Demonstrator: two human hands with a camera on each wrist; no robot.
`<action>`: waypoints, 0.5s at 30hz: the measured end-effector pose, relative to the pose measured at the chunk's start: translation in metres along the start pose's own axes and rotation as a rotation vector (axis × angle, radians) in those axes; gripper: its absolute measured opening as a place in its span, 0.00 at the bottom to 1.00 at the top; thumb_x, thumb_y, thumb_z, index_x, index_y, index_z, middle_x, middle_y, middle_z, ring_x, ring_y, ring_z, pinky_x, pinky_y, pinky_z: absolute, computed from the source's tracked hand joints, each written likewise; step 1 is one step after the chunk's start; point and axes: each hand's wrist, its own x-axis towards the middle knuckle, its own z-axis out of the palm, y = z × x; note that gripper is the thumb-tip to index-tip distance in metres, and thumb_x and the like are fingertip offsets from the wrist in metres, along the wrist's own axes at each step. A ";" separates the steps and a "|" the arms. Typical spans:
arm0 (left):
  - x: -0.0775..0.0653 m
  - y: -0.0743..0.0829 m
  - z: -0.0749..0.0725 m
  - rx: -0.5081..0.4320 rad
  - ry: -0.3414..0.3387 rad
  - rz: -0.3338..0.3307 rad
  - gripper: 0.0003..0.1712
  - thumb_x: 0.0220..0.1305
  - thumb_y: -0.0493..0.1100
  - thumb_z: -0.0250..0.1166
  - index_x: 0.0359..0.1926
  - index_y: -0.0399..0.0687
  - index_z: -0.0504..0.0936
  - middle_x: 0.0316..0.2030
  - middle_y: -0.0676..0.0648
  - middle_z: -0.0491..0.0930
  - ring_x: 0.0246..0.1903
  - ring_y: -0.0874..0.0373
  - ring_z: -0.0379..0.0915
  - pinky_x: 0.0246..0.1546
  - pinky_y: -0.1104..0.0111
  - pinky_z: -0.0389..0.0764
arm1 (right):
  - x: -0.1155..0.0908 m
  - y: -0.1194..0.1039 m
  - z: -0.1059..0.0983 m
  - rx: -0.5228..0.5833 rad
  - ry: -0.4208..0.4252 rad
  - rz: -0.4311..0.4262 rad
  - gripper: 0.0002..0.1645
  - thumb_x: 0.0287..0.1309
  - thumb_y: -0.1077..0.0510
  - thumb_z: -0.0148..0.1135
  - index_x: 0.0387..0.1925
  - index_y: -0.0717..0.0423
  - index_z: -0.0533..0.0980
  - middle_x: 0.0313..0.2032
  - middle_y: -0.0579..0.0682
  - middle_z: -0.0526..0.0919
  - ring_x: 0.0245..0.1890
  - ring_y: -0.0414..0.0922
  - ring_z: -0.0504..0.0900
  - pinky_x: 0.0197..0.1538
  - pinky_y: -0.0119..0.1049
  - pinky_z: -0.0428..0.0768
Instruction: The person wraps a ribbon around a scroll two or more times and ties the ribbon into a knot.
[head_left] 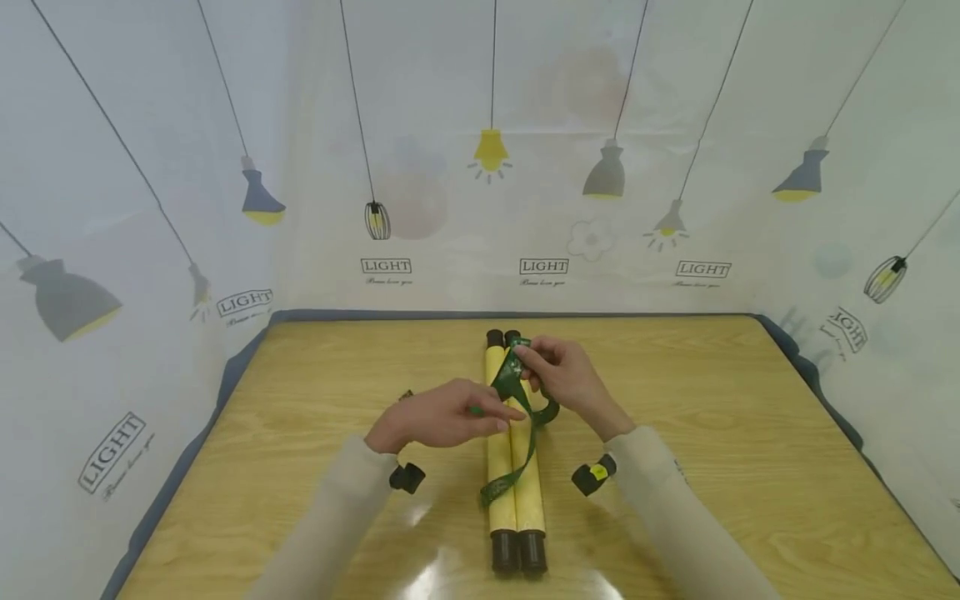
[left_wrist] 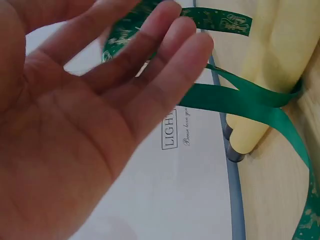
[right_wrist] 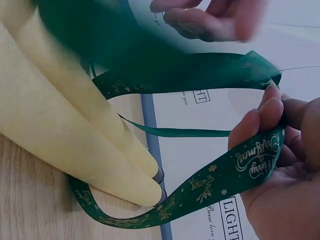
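Two pale yellow rolls with dark end caps (head_left: 529, 492) lie side by side, lengthwise on the table. Green ribbon (head_left: 504, 485) printed with gold "Merry Christmas" lettering passes around them, one tail trailing across their near half. Above the far part of the rolls, my right hand (head_left: 566, 377) pinches the ribbon between thumb and fingers; in the right wrist view a ribbon loop (right_wrist: 200, 192) runs from its grip under the rolls. My left hand (head_left: 453, 412) is over the rolls from the left, fingers loosely extended. In the left wrist view, ribbon strands (left_wrist: 215, 98) pass behind those fingers.
The wood-grain table (head_left: 337, 358) has a blue-grey edging (head_left: 517, 314) along its back and sides. White cloth walls (head_left: 450, 75) printed with lamps surround it. A dark camera (head_left: 407, 477) sits at the left wrist, another camera (head_left: 588, 477) at the right.
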 end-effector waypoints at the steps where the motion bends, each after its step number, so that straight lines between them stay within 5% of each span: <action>1: 0.001 -0.003 0.001 0.023 0.026 -0.022 0.15 0.74 0.46 0.57 0.52 0.46 0.86 0.46 0.48 0.84 0.40 0.64 0.77 0.42 0.69 0.78 | 0.000 -0.001 0.000 0.008 -0.009 -0.007 0.22 0.68 0.45 0.58 0.35 0.61 0.78 0.25 0.52 0.81 0.26 0.57 0.78 0.19 0.30 0.67; 5: 0.005 -0.017 0.002 0.070 0.202 -0.171 0.09 0.67 0.50 0.65 0.35 0.51 0.84 0.33 0.51 0.82 0.32 0.60 0.75 0.33 0.67 0.77 | 0.000 -0.003 0.001 0.024 -0.032 -0.013 0.18 0.71 0.50 0.56 0.37 0.63 0.78 0.24 0.49 0.81 0.25 0.55 0.78 0.17 0.29 0.64; 8: 0.011 -0.027 0.005 0.063 0.280 -0.239 0.15 0.61 0.55 0.69 0.37 0.50 0.79 0.33 0.53 0.79 0.34 0.59 0.75 0.32 0.67 0.77 | -0.004 -0.013 0.001 0.025 -0.040 -0.014 0.16 0.72 0.53 0.55 0.37 0.64 0.78 0.23 0.47 0.81 0.25 0.56 0.78 0.17 0.28 0.64; 11: 0.019 -0.037 0.009 0.030 0.291 -0.211 0.18 0.59 0.55 0.71 0.41 0.49 0.79 0.35 0.53 0.78 0.37 0.57 0.76 0.34 0.68 0.79 | -0.009 -0.025 0.000 0.020 -0.049 -0.029 0.16 0.72 0.56 0.54 0.36 0.66 0.77 0.23 0.47 0.81 0.25 0.58 0.78 0.18 0.27 0.65; 15: 0.030 -0.046 0.016 0.008 0.269 -0.098 0.11 0.61 0.48 0.71 0.38 0.47 0.83 0.35 0.51 0.80 0.34 0.54 0.75 0.33 0.70 0.80 | -0.013 -0.033 -0.001 0.034 -0.065 -0.051 0.16 0.72 0.56 0.54 0.35 0.67 0.77 0.23 0.49 0.81 0.24 0.55 0.78 0.19 0.29 0.67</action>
